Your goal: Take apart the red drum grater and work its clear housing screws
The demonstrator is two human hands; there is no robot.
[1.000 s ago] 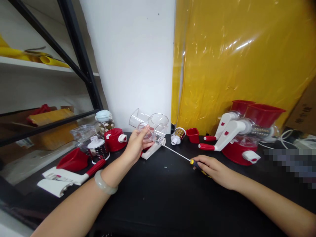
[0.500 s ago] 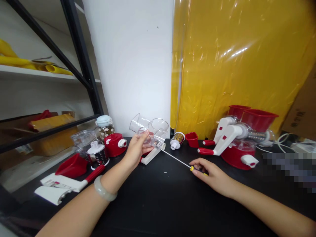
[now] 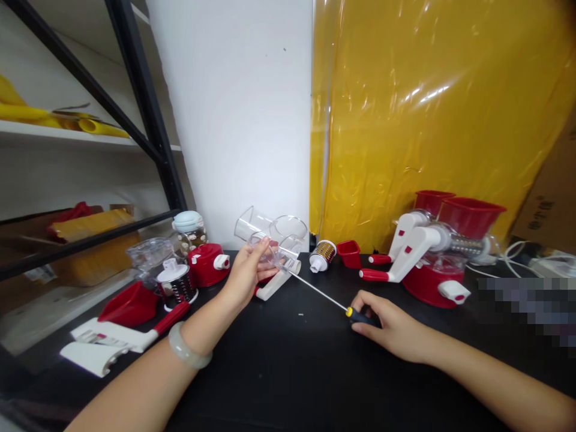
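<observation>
My left hand (image 3: 246, 275) grips a clear plastic housing (image 3: 274, 237) that stands on a white base (image 3: 278, 282) at the back of the black table (image 3: 288, 366). My right hand (image 3: 390, 327) is closed round the black and yellow handle of a screwdriver (image 3: 355, 314). Its thin metal shaft (image 3: 315, 289) runs up and left, with the tip at the foot of the clear housing, beside my left fingers.
Two assembled red and white rotary graters (image 3: 432, 258) stand at the right. A metal drum (image 3: 323, 255) and a small red cup (image 3: 349, 252) lie behind the shaft. Loose red and white parts, a crank handle (image 3: 135, 333) and a drum (image 3: 175, 282) lie at the left, below a black shelf frame (image 3: 148, 120).
My right hand has drawn slightly towards me and closed more firmly round the screwdriver handle. My left hand keeps its grip on the clear housing. The view shifted a little.
</observation>
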